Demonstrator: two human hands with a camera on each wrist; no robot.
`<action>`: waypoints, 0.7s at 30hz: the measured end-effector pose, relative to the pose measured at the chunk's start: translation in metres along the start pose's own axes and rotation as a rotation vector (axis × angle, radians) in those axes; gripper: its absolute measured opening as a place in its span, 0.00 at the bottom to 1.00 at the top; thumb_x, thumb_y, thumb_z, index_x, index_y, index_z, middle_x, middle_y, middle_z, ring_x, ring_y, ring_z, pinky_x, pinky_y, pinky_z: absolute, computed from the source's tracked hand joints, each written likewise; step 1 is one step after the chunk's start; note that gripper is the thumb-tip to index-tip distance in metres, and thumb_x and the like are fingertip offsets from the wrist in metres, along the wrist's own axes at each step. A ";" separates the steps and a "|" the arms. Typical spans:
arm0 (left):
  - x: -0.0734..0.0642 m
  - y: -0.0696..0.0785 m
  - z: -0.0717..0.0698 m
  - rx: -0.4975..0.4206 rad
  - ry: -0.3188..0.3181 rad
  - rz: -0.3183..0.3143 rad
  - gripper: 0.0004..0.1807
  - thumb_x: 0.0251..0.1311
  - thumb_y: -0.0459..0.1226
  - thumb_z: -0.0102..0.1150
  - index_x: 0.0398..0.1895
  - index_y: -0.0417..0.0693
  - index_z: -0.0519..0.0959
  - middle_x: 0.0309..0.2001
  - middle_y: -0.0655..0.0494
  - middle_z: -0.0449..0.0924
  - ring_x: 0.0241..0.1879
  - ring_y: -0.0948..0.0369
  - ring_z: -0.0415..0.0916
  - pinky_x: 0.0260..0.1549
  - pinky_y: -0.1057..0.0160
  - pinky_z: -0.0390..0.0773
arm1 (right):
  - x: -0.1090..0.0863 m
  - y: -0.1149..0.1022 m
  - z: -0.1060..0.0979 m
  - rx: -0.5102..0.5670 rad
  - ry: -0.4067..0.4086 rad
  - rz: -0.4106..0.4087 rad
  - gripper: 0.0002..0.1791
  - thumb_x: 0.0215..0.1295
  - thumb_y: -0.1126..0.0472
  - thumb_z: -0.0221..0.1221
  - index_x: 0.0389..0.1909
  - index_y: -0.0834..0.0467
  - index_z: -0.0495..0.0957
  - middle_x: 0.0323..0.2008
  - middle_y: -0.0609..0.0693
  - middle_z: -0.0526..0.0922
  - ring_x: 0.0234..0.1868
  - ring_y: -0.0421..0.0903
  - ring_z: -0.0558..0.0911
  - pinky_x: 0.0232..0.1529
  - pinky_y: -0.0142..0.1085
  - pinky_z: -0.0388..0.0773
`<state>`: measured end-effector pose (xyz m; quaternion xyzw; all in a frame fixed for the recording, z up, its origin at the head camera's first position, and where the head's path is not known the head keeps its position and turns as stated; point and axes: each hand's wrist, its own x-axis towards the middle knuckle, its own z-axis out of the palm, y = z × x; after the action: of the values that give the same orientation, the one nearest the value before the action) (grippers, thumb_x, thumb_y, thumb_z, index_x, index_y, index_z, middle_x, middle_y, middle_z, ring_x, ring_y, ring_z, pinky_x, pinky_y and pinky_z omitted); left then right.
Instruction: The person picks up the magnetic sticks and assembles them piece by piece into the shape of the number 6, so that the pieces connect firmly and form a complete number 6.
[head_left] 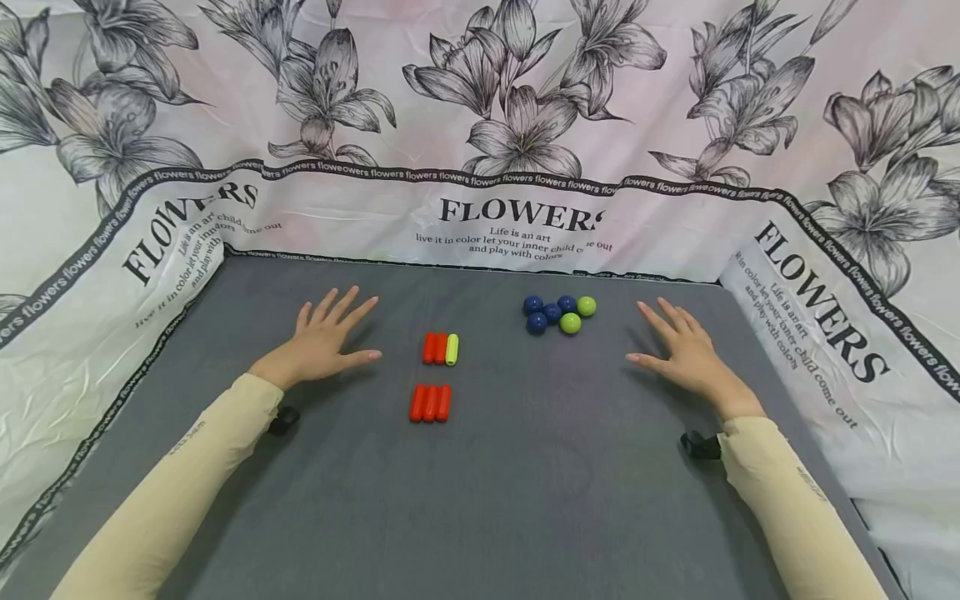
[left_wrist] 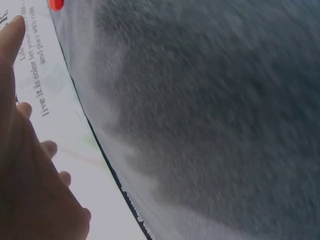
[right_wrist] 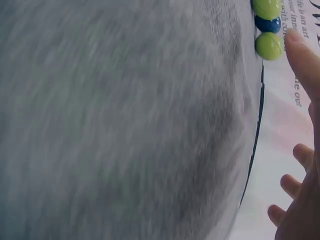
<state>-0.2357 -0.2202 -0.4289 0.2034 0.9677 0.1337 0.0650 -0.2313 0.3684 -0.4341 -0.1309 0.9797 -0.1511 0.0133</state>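
Observation:
My left hand [head_left: 321, 340] is held over the left part of the table with fingers spread, holding nothing. To its right lie two red cylinders [head_left: 429, 348] beside a yellow-green cylinder [head_left: 452, 350]. Nearer to me is a row of three red cylinders [head_left: 430, 403] side by side. My right hand [head_left: 686, 354] is likewise spread and holds nothing, over the right part. Left of it sits a cluster of several dark blue balls [head_left: 536, 323] with two green balls [head_left: 571, 323] at its right side. In the right wrist view a green ball [right_wrist: 269, 46] shows near the thumb.
The grey table covering [head_left: 495, 500] lies under everything. White cloth [head_left: 345, 217] printed with flowers and lettering stands along the back and both sides. A small black device [head_left: 701, 446] sits at the right wrist, another black device [head_left: 283, 420] at the left.

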 end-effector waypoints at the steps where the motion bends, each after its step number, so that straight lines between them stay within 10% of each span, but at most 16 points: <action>1: 0.002 0.001 0.001 -0.013 0.004 0.008 0.50 0.63 0.66 0.52 0.80 0.66 0.39 0.81 0.47 0.33 0.79 0.38 0.30 0.70 0.27 0.33 | 0.002 -0.001 0.001 0.027 -0.007 0.005 0.52 0.63 0.36 0.61 0.79 0.39 0.40 0.81 0.58 0.38 0.77 0.71 0.43 0.66 0.76 0.44; 21: 0.043 0.053 0.015 -0.376 0.003 0.141 0.43 0.57 0.55 0.68 0.74 0.56 0.63 0.75 0.52 0.58 0.73 0.47 0.51 0.69 0.36 0.60 | 0.059 -0.015 0.020 0.598 0.114 0.164 0.40 0.65 0.39 0.61 0.75 0.47 0.61 0.65 0.57 0.76 0.63 0.55 0.77 0.60 0.47 0.75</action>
<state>-0.2522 -0.1519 -0.4312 0.2548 0.9092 0.3165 0.0910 -0.2830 0.3328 -0.4482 -0.0330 0.8983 -0.4381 0.0085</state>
